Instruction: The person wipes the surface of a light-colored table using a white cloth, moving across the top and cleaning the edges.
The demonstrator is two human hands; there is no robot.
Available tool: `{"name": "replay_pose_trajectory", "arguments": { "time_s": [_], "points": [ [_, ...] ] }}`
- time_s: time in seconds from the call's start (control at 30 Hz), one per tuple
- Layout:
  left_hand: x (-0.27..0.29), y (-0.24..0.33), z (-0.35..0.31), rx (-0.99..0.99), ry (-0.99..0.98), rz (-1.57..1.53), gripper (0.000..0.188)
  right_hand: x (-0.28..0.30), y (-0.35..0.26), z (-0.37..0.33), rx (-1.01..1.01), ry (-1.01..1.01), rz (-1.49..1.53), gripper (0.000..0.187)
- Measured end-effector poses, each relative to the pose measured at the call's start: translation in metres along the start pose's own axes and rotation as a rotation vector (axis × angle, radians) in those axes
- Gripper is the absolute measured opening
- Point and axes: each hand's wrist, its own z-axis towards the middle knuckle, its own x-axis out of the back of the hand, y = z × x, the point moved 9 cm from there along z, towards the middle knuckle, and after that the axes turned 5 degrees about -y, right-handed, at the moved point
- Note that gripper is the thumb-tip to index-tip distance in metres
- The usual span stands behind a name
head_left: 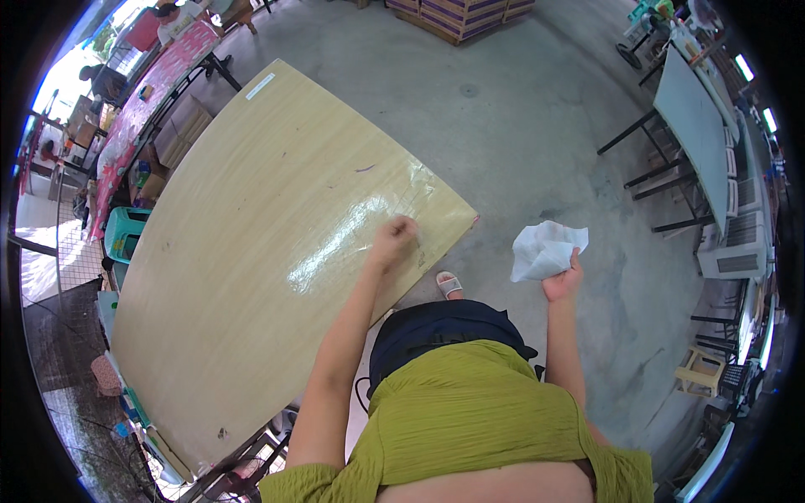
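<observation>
My left hand (pixel 394 242) is curled closed at the near right corner of a wood-grain tabletop (pixel 251 218). Its fingers are slightly blurred, and whatever may be in them is hidden. Faint scuffs and a shiny patch show on the surface around that hand. Out to the right, past the table's edge and over the floor, my right hand (pixel 563 281) grips a crumpled, thin white sheet (pixel 543 250). The sheet may be cloth or paper; I cannot tell which. It hangs loosely from the fingers and touches nothing else.
A small white label (pixel 260 86) lies at the tabletop's far corner. Beyond the left edge stand a green plastic stool (pixel 126 230) and a long table with a pink patterned cover (pixel 138 117), where people sit. Wooden crates (pixel 461 17) stand far ahead; a grey-topped table (pixel 692 134) is at right.
</observation>
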Motion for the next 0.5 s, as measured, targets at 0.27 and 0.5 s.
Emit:
{"name": "replay_pose_trajectory", "arguments": {
  "time_s": [0.27,0.5],
  "points": [
    [0.087,0.078,-0.058,-0.104,0.454,-0.392,0.005,-0.015,-0.009,-0.003,-0.057,-0.103,-0.067,0.052],
    [0.057,0.049,-0.099,0.006,0.531,0.203,0.038,-0.106,0.039,0.023,-0.113,-0.389,-0.387,0.055]
  ]
}}
